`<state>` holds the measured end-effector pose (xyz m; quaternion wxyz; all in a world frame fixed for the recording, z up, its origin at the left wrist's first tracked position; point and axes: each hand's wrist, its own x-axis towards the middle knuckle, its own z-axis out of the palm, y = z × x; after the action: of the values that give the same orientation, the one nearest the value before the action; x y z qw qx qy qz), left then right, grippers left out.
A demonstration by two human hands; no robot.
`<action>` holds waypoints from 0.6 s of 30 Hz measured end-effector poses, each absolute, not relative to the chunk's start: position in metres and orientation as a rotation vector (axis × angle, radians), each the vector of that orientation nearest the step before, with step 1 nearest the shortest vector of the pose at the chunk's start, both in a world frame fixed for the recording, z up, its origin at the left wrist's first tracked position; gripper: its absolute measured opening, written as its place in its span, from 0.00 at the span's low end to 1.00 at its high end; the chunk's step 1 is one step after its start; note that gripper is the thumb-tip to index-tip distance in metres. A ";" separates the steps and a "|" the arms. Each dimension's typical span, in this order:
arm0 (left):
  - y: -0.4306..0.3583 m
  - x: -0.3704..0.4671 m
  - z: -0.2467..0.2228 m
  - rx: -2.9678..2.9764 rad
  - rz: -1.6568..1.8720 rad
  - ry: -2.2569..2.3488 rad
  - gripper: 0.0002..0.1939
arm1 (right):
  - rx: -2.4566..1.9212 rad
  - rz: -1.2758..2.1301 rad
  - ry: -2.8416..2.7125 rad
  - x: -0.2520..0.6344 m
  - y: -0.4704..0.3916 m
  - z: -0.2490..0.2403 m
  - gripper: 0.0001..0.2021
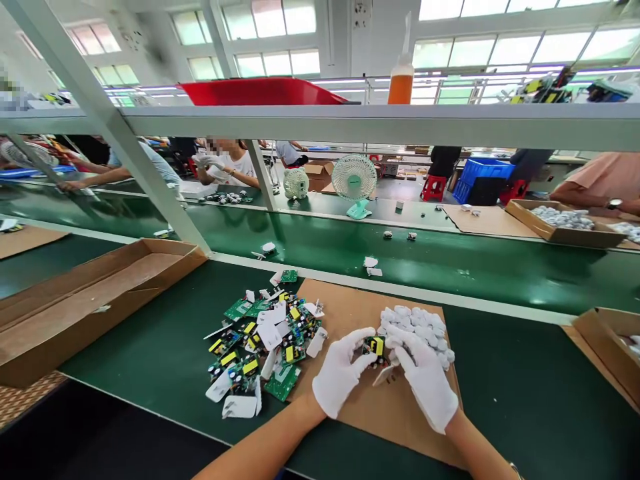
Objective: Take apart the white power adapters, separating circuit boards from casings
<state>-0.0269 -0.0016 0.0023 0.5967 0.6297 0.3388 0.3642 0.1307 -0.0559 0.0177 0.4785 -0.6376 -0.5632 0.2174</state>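
Between my gloved hands, above a flat cardboard sheet (370, 427), is a small circuit board (377, 345) with a yellow-wrapped part on it. My left hand (337, 373) pinches its left side between thumb and fingers. On the other side, my right hand (425, 377) closes on the board's right edge, its fingertips partly hiding it. A pale plate with pins (384, 375) hangs just below, seemingly joined to the board. Behind my right hand lies a heap of small white plastic pieces (415, 321). Left of the sheet, circuit boards (283, 381) and white plates (240, 406) form a loose pile.
A long cardboard tray (100, 310) lies at left, another cardboard box (607, 347) at right. Beyond the white ledge runs a green conveyor belt (320, 243) carrying a few parts. A shelf (320, 127) crosses overhead on slanted posts. A fan (354, 179) and co-workers are farther back.
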 end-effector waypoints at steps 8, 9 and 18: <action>-0.013 -0.031 0.004 1.650 0.935 0.840 0.20 | -1.533 0.498 -1.326 0.128 -0.064 0.007 0.14; -0.014 -0.030 0.002 1.620 0.937 0.804 0.20 | -1.540 0.512 -1.325 0.129 -0.064 0.003 0.13; -0.014 -0.024 -0.011 1.474 0.993 0.623 0.19 | -1.606 0.264 -1.480 0.135 -0.065 -0.019 0.13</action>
<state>-0.0237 -0.0138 -0.0115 0.5883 0.6329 0.2675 0.4264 0.1350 -0.0653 -0.0185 0.4537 -0.6507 -0.5995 0.1070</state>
